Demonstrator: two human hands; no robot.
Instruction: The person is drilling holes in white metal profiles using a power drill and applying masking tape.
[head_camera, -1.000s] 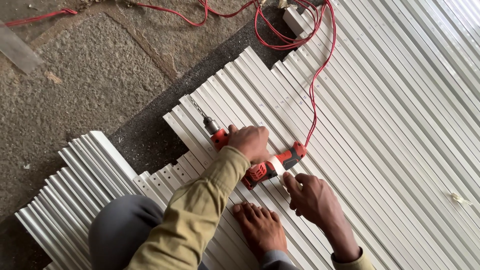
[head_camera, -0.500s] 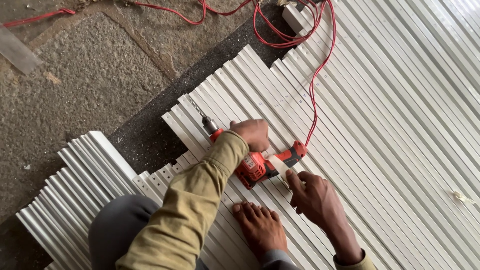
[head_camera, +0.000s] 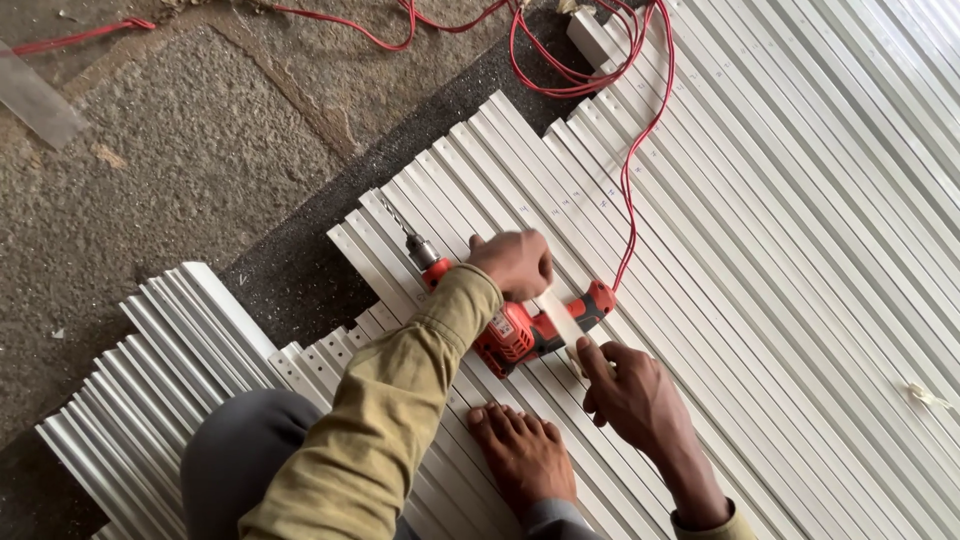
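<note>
A red corded drill (head_camera: 515, 332) lies on a bed of white ribbed plastic strips (head_camera: 760, 230), its bit (head_camera: 398, 222) pointing up-left. My left hand (head_camera: 515, 262), in an olive sleeve, hovers blurred over the drill's front with its fingers curled. A short white strip (head_camera: 557, 315) slants across the drill's handle between my two hands. My right hand (head_camera: 632, 398) pinches that strip's lower end with its fingertips. The strip's upper end reaches my left hand; whether that hand grips it is unclear. My bare foot (head_camera: 522, 452) rests on the strips just below the drill.
The drill's red cable (head_camera: 640, 150) runs up across the strips and loops at the top. A second stack of white strips (head_camera: 150, 370) lies at lower left. Rough concrete floor (head_camera: 180, 150) fills the upper left, with a dark mat edge (head_camera: 300, 275).
My left hand has lifted off the drill's body and shifted slightly up. My right hand has moved in toward the handle, and a short white strip now shows between the hands.
</note>
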